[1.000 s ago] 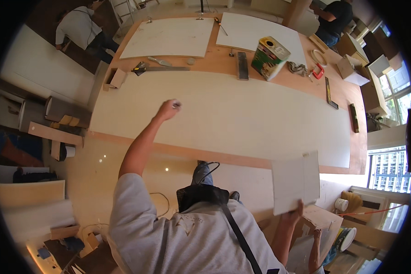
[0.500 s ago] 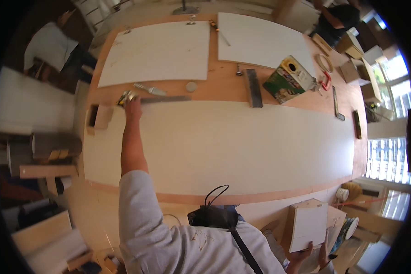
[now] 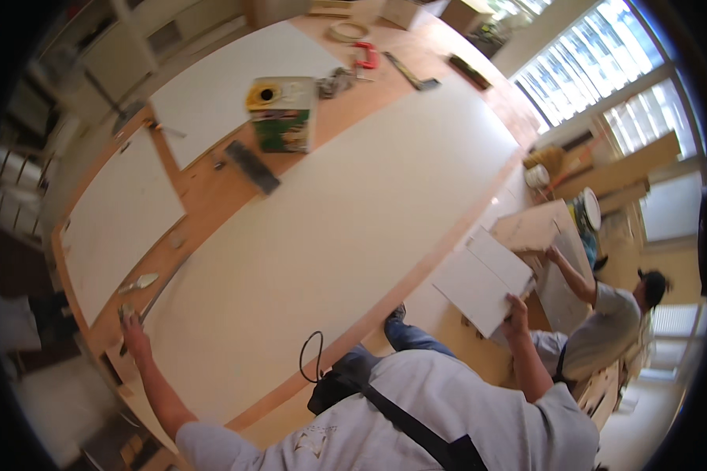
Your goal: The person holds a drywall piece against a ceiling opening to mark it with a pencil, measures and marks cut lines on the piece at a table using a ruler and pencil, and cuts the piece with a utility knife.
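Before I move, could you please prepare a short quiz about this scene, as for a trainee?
1. Which of your grips holds the white rectangular flat panel: A left, B right, C neither?
2. True or false: the green-and-white boxy can stands on the brown wooden table.
3. Order from picture left to right: red C-shaped metal clamp, dark rectangular block, can.

Key: 1 B, your right grip; 2 true; 3 block, can, clamp.
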The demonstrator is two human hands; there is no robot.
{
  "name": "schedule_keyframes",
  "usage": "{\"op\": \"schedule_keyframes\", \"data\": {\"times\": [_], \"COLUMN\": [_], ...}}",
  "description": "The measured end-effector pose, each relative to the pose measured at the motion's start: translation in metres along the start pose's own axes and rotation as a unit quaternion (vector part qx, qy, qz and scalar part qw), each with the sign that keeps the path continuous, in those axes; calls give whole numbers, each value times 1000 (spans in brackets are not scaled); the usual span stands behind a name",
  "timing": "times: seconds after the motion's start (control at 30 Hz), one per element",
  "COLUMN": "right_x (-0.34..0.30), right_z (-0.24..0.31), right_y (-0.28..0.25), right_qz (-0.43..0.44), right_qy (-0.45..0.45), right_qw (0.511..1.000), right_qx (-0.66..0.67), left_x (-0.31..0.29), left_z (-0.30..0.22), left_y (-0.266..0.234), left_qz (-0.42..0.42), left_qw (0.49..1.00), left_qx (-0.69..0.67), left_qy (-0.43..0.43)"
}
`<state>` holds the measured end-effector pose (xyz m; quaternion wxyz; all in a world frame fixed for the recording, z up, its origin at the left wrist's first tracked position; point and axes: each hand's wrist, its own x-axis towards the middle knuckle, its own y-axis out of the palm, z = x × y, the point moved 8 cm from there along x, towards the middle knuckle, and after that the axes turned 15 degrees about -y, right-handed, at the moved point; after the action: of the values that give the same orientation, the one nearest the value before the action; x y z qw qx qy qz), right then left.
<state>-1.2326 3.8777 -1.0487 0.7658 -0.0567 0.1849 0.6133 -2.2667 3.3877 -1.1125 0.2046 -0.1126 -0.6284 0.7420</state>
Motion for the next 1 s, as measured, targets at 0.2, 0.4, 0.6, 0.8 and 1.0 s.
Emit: {"op": "schedule_keyframes", "data": {"times": [0.2, 0.4, 0.6, 0.8, 1.0], "right_x": [48, 126, 237, 449, 648], "right_z": [17, 60, 158, 206, 246], "right_y": [-25, -109, -162, -143, -90], "right_qz": [-7, -5, -14, -12, -86], "right_qy": [4, -48, -104, -114, -127], "right_qw": [998, 993, 990, 979, 970], "right_qx": [60, 107, 99, 167, 187], "left_x": [-95, -229, -325, -355, -324], "left_z": [-61, -191, -295, -565, -855], "left_y": [-124, -255, -283, -284, -336], "left_qz": [39, 43, 94, 247, 323], "left_qw": [996, 984, 956, 805, 778], "left_qx": [38, 99, -137, -490, -526], "left_qy": [-65, -140, -242, -228, -115]}}
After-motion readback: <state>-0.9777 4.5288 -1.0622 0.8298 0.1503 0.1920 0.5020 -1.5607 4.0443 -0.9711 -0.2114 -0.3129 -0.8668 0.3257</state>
